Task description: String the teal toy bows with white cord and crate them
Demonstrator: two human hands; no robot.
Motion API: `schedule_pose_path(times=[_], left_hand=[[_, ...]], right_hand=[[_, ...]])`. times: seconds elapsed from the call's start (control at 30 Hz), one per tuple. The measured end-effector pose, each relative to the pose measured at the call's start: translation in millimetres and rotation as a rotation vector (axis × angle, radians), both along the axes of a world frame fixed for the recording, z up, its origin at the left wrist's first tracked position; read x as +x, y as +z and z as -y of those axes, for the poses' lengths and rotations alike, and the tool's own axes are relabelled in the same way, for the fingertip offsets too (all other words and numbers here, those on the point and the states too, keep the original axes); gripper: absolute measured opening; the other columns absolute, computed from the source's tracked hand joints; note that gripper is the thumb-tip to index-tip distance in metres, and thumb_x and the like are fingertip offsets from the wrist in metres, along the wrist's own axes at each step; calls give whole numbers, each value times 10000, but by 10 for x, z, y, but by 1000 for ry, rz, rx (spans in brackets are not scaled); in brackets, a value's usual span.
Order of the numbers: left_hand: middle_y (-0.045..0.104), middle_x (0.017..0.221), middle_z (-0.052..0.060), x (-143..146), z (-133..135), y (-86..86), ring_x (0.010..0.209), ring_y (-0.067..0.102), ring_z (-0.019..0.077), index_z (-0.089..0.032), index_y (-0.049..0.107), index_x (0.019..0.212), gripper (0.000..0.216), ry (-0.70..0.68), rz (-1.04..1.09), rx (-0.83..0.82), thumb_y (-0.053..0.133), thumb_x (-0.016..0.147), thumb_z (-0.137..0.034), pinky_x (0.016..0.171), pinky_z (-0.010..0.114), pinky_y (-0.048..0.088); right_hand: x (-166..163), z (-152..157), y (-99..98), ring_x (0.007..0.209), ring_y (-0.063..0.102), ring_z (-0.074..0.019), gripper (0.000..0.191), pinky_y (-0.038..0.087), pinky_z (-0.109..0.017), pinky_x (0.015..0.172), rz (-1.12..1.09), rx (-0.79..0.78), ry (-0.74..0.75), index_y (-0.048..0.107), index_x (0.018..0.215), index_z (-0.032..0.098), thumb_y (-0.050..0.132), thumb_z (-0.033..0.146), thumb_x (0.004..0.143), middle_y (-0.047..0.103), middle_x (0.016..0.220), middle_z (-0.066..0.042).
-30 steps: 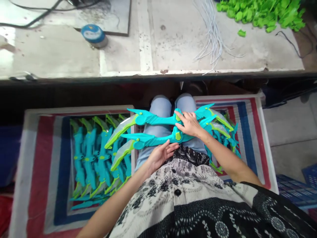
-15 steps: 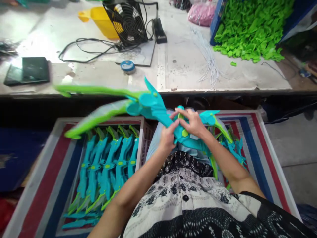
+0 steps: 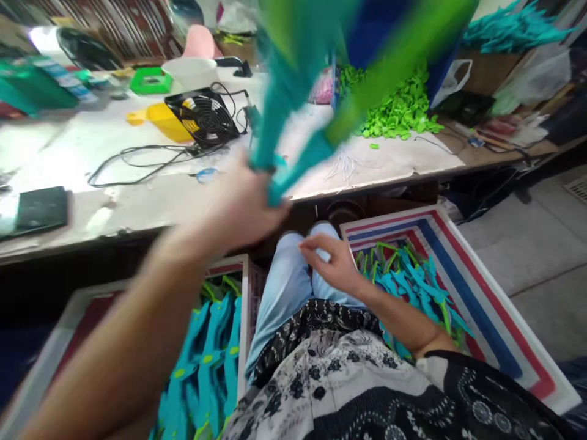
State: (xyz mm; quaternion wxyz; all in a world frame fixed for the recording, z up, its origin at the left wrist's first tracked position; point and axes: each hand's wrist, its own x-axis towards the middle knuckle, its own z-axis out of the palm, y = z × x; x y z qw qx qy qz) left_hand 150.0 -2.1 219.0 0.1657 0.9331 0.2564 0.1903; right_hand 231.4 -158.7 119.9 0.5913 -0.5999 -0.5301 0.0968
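Note:
My left hand is raised over the table's front edge, its fingers wrapped round a teal and green toy bow. The bow points up and away, smeared by motion, and its upper part runs out of view. Over my lap, my right hand is closed in a pinch, thumb and forefinger forming a loop. Whatever lies between those fingertips, if anything, is too small to see. Similar toy bows stand in rows in the left crate. More toy bows lie jumbled in the right crate.
On the table are a black fan, a yellow scoop, cables and a dark tablet-like object. Green pieces spill from a blue bin. White strings lie near the edge. A striped-lined crate stands at right.
The toy bow has swung from lying across my lap in both hands to upright in my left hand alone. My right hand has let go of it. The view has shifted.

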Motion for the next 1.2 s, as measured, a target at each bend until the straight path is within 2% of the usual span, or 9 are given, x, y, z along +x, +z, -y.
schedule_pose_path(times=[0.1, 0.2, 0.33, 0.5, 0.63, 0.8, 0.97, 1.13, 1.2], left_hand=[[543, 1238, 201, 221, 487, -743, 1108, 570, 378, -108, 729, 965, 217, -93, -472, 190, 575, 850, -209, 849, 491, 536], [467, 1430, 220, 335, 869, -1534, 1245, 484, 419, -107, 728, 1031, 346, -54, -583, 198, 410, 897, -136, 899, 528, 480], [314, 1562, 202, 298, 1049, -2065, 1430, 250, 450, -80, 618, 1257, 415, -12, -491, 73, 492, 874, -172, 1049, 549, 348], [385, 1529, 180, 192, 850, -2028, 1420, 289, 432, -181, 577, 1322, 536, -130, -386, 11, 577, 873, -475, 1037, 540, 368], [537, 1378, 217, 188, 512, -2036, 1307, 464, 364, -137, 497, 1383, 585, -27, -412, 20, 476, 929, -506, 1019, 486, 390], [655, 1056, 180, 195, 264, -2075, 987, 633, 337, -127, 407, 1446, 731, -96, -549, -88, 459, 901, -611, 850, 400, 459], [625, 1029, 173, 178, 57, -2081, 982, 614, 352, -146, 409, 1451, 743, -111, -520, -57, 519, 869, -596, 854, 411, 456], [577, 1172, 238, 102, -96, -2146, 1102, 558, 403, -98, 416, 1433, 768, -140, -410, -61, 582, 841, -557, 926, 486, 447], [479, 1336, 272, 141, -54, -2121, 1236, 469, 433, -92, 436, 1408, 743, -151, -277, -40, 586, 842, -550, 999, 531, 406]], right_hand=[[-99, 424, -245, 778, 660, -119, 158, 538, -234, 731, 39, -38, 9, 683, 870, 175, 547, 225, 931, 707, 835, -34], [-18, 633, -458, 842, 644, -153, 162, 535, -294, 781, 182, -32, -148, 687, 934, 182, 525, 190, 930, 706, 879, -52], [456, 500, -739, 871, 626, -191, 217, 515, -346, 834, 316, -137, -338, 698, 883, 186, 497, 242, 940, 707, 889, -68], [1296, -192, -647, 943, 631, -221, 244, 477, -338, 893, 280, -489, -593, 700, 906, 172, 482, 279, 933, 702, 951, -98], [1673, -782, -470, 958, 657, -278, 291, 482, -369, 859, 172, -808, -756, 627, 1082, 165, 543, 392, 920, 703, 966, -127], [1750, -1027, -649, 980, 677, -272, 327, 494, -372, 871, 29, -724, -784, 541, 1183, 151, 575, 189, 861, 722, 954, -119], [1885, -685, -880, 843, 709, -166, 338, 518, -276, 841, -95, -563, -624, 568, 1129, 167, 571, 106, 796, 726, 766, 1], [2067, 398, -924, 683, 697, -163, 16, 528, -259, 720, -192, -691, -609, 633, 749, 159, 623, 156, 738, 701, 662, -16], [2083, 855, -942, 657, 685, -165, 62, 528, -265, 684, -327, -656, -673, 636, 717, 151, 655, 210, 712, 702, 665, -33]])
